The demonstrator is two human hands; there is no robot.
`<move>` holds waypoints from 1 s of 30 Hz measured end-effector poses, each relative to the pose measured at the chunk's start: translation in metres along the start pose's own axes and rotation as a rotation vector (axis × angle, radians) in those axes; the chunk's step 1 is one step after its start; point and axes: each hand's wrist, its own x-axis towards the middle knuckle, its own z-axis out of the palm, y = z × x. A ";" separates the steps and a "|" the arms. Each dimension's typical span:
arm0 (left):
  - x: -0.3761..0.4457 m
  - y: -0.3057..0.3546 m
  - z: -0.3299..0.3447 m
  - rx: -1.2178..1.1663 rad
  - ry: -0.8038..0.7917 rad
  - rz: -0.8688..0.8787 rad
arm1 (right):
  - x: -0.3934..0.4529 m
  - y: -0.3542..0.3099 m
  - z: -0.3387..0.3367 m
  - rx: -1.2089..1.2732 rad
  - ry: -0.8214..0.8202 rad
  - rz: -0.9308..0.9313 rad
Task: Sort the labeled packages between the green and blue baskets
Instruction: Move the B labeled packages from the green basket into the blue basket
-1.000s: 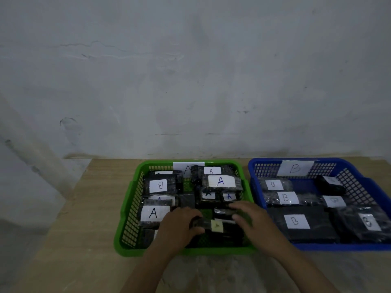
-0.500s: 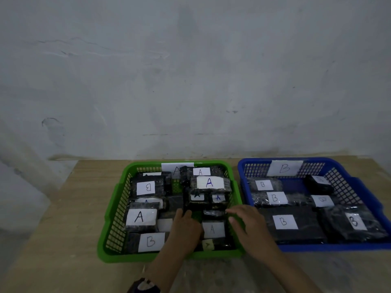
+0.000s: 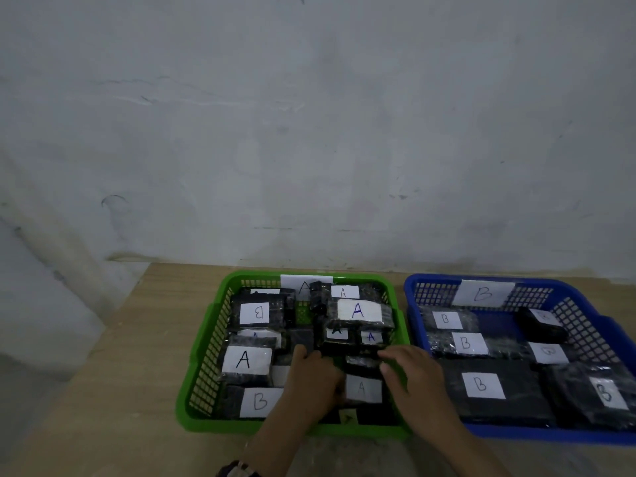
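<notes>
Both my hands have let go of the small packet; left hand (image 3: pixel 311 376) and right hand (image 3: pixel 411 373) now rest, seemingly slack-fingered, in the green basket (image 3: pixel 199 359), two B packages there unsorted.

A single head-worn camera is looking forward and down from above the table's (image 3: pixel 113 390) near edge. It is facing the wall (image 3: pixel 309 132), close over both baskets.

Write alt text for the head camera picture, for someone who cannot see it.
Two bare hands, left hand and right hand, reach into a green basket of black packages labeled A or B. A blue basket to its right holds packages labeled B. Both sit on a wooden table against a pale wall.
</notes>
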 end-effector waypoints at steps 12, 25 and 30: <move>-0.068 -0.101 -0.005 -0.450 0.636 -0.395 | 0.024 -0.069 0.055 0.109 -0.069 -0.092; -0.066 -0.116 0.007 -1.012 0.443 -0.425 | 0.021 -0.111 0.088 0.439 -0.231 0.128; -0.047 -0.086 -0.001 -1.101 0.309 -0.278 | 0.016 -0.085 0.061 0.311 -0.097 0.040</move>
